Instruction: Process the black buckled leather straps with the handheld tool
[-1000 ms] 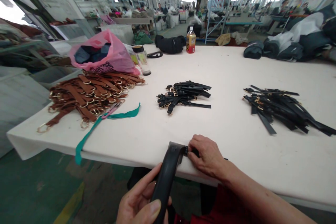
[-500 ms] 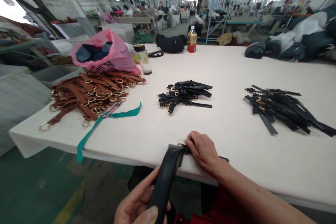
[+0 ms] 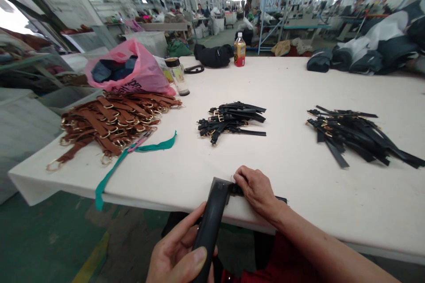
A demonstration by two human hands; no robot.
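Note:
My left hand (image 3: pixel 181 250) is closed around a long, glossy black piece with a squared end (image 3: pixel 212 212), thumb on top. Whether it is a tool or a wide strap I cannot tell. Its far end touches or overlaps a short black strap (image 3: pixel 282 199) at the table's front edge. Pinched fingers of my right hand (image 3: pixel 255 190) press on that strap, covering most of it. Beyond my hands lies a small pile of black buckle straps (image 3: pixel 232 119) with gold buckles. A larger pile of black straps (image 3: pixel 358 137) spreads out to the right.
Brown straps with gold rings (image 3: pixel 109 119) are heaped on the left, by a pink bag (image 3: pixel 142 70). A teal ribbon (image 3: pixel 113 177) hangs over the front edge of the white table (image 3: pixel 282 150). A glass jar (image 3: pixel 179 79) and a drink bottle (image 3: pixel 239 51) stand farther back.
The squared end of the black piece has tilted and shifted slightly, and the gold buckle beside it is now mostly hidden. My right hand stays in place. The view has shifted a little.

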